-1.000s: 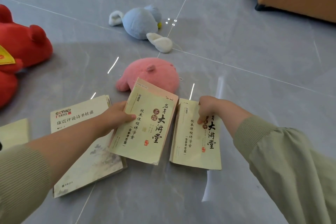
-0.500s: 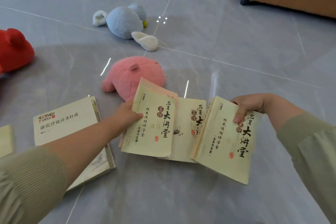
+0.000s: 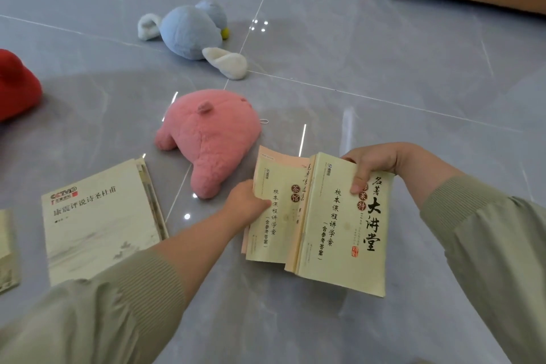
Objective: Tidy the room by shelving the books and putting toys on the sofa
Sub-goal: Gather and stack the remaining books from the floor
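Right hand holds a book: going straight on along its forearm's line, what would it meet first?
Probably the pink plush toy, just past the top corner of the booklet the left hand grips. The right hand and its book look raised, so depth is unclear.

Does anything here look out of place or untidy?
Yes. The pink plush, blue plush and red plush lie scattered on the floor. The large book lies there too, uneven layers showing at its right edge.
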Available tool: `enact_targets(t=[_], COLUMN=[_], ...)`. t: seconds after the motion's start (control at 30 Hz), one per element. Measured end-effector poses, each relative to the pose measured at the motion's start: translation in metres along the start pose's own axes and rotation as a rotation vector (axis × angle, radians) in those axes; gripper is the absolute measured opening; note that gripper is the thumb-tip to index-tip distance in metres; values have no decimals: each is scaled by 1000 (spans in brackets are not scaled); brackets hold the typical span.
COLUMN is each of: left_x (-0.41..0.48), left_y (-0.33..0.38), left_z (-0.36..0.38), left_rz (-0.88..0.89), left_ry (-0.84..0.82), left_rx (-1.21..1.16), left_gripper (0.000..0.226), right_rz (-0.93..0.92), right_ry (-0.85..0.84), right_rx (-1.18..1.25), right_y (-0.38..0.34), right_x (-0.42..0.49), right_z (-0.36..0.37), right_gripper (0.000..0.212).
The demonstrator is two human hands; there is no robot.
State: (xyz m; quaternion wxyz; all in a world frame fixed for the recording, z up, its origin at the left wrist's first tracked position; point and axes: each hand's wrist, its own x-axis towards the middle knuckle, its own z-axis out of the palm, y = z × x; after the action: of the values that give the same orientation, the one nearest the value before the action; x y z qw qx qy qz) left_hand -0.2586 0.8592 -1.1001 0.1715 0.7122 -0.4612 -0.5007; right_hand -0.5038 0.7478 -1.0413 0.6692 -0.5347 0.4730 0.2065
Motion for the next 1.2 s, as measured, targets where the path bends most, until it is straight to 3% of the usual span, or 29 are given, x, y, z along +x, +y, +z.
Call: enact_targets(t=[0.2, 0.37, 0.6, 0.73, 0.8, 0.83, 0.9, 0.97, 1.07, 1.13, 1.2], left_x=[3, 2, -3, -10, -14, -15, -23, -31, -31, -26, -21], left_y=[2, -4, -16, -15, -16, -15, -8, -2, -7, -13, -18], left_z=[11, 4, 10, -5, -17, -21, -26, -25, -19, -19, -19], left_rz=[40, 78, 135, 184, 240, 245, 152, 57, -20, -74, -122], left_ry=[84, 130, 119, 228, 229, 142, -169, -397, -360, -257, -218], left_rx=[142, 360, 360, 503, 369, 192, -144, -235, -317, -380, -417], left_gripper=[34, 35, 43, 38, 31, 31, 38, 34, 33, 31, 29], right_rz=[-10, -9, 3, 4, 4, 3, 1, 3, 17, 48, 93], right_ry=[-31, -20, -41, -25, -36, -35, -32, -22, 40, 153, 294], right_rx=[-63, -78, -98, -108, -109, -108, -110, -108, -72, -59, -87], right_y=[-26, -34, -41, -45, -47, -47, -48, -51, -53, -51, -47], right_x=[18, 32, 36, 39, 39, 40, 42, 45, 49, 54, 57], right_z=[7, 11, 17, 19, 20, 19, 17, 17, 18, 18, 17], right_gripper=[45, 49, 43, 45, 46, 47, 48, 51, 41, 31, 36])
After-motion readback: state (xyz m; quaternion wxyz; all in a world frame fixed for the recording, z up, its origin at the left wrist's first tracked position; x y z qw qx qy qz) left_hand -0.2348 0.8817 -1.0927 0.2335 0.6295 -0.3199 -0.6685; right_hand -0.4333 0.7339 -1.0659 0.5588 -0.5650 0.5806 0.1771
